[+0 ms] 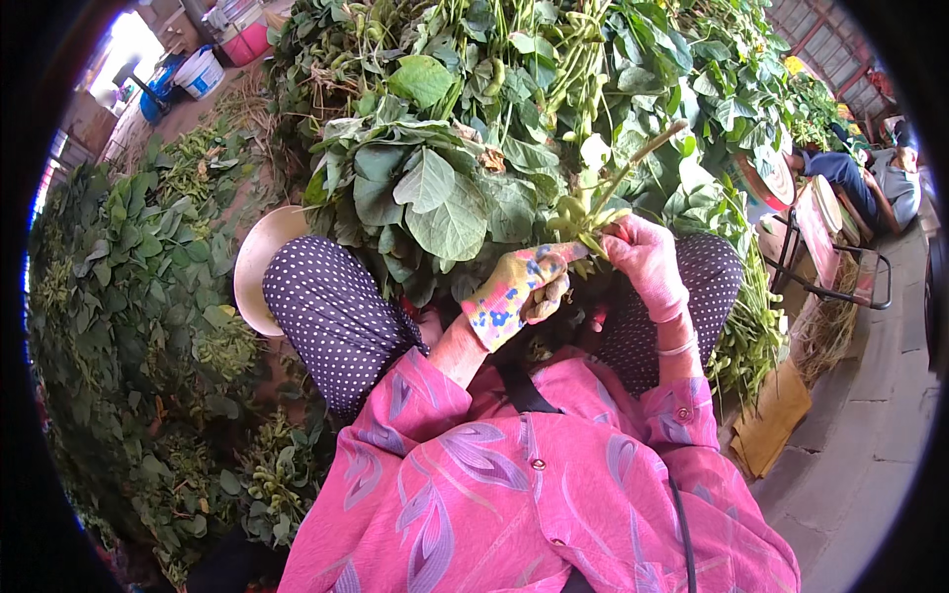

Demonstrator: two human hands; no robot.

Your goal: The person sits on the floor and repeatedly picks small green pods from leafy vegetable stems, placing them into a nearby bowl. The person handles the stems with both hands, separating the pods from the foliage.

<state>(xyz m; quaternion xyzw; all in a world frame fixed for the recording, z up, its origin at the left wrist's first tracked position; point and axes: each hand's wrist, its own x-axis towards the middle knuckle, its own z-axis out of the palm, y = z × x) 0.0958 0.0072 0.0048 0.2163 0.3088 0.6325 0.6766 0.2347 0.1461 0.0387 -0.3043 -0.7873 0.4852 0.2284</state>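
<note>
My left hand (523,289), in a yellow and pink floral glove, has its fingers curled at the base of a cut bean plant, with one finger reaching to the pods. My right hand (643,256), in a pink glove, grips the bean plant's stem and pods (586,215) beside it. The bare brown end of a stalk (652,144) points up and to the right. Large green leaves (445,215) lie just past my left hand. Whether my left hand grasps anything inside its curled fingers cannot be seen.
Bean plants are heaped in front of me and on the left (133,296). A cream basin (263,274) rests against my left knee. At the right are a black metal frame (830,285), round containers (767,178) and a seated person (890,178). A white bucket (199,74) stands at the upper left.
</note>
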